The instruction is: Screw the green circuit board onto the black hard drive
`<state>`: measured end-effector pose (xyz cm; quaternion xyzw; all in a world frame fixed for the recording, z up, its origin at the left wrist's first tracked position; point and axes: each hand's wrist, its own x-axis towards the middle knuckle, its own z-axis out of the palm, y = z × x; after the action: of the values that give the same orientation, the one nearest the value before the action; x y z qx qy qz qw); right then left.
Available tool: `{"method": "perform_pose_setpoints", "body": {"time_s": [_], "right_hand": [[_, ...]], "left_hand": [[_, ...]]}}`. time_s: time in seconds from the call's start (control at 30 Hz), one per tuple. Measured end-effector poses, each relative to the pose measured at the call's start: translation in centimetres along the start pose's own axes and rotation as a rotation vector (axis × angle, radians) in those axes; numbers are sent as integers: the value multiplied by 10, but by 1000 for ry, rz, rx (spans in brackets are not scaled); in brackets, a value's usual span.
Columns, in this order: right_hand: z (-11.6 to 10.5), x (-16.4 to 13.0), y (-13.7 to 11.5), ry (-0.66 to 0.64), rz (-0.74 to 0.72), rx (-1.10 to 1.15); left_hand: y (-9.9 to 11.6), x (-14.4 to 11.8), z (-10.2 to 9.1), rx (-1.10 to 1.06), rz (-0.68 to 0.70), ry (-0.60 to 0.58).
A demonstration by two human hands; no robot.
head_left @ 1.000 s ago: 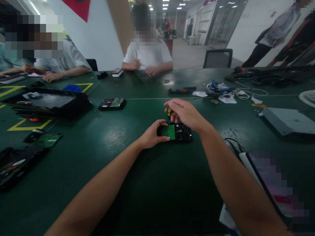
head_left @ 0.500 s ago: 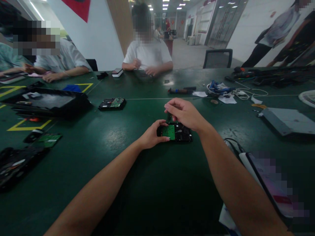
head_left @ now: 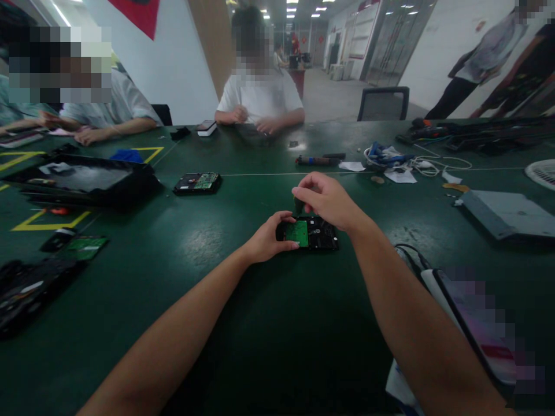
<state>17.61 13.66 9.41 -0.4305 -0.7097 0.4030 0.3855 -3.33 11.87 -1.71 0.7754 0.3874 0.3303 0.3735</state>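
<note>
A black hard drive (head_left: 318,234) with a green circuit board (head_left: 298,233) on top lies on the green table (head_left: 269,323) in front of me. My left hand (head_left: 266,237) grips its left end, thumb and fingers on the edges. My right hand (head_left: 327,199) hovers just above the drive's far edge, fingers closed round a small screwdriver (head_left: 298,203) that points down at the board. Most of the tool is hidden in my fist.
A second hard drive (head_left: 198,182) lies further left, beside a black tray (head_left: 82,182). A loose green board (head_left: 84,247) sits at the left. Cables and tools (head_left: 390,156) lie far right, a grey case (head_left: 507,214) at the right. People sit across the table.
My right hand closed round the screwdriver, hiding its yellow handle, and shifted slightly toward the drive. The left hand stayed on the drive.
</note>
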Motion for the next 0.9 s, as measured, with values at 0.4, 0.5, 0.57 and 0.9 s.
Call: {"method": "perform_pose_setpoints", "body": {"time_s": [0.4,0.5,0.57,0.9], "right_hand": [[0,0,-4,-81,-30,64],[0,-2,-5,-42,-51,-15],[0,-2,-5,-18,-43,-22],[3,0,-3,-102,2,160]], "left_hand": [[-3,0,1,-16,0,6],[-1,-1,0,-14,-8,6],[0,-1,-1,-8,-11,2],[-3,1,0,-9,-1,3]]}}
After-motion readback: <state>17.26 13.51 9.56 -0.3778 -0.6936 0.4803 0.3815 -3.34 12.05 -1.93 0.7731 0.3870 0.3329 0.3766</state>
